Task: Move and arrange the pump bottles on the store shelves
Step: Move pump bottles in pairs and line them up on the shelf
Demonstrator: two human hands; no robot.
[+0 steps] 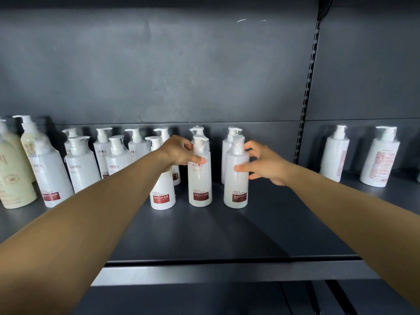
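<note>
Reaching w/ both arms onto dark shelf (227,235). My left hand (179,152) gripping upper part of white pump bottle (200,178), thumb lying across front, fingers wrapping behind neck. My right hand (266,164) half-curled around next bottle (236,178), thumb touching front, fingers spread behind. Both bottles standing upright in front row, near each other. More white bottles (113,155) lined up behind and to left; cream bottles (13,169) at far left; two more (359,153) standing apart at right.
</note>
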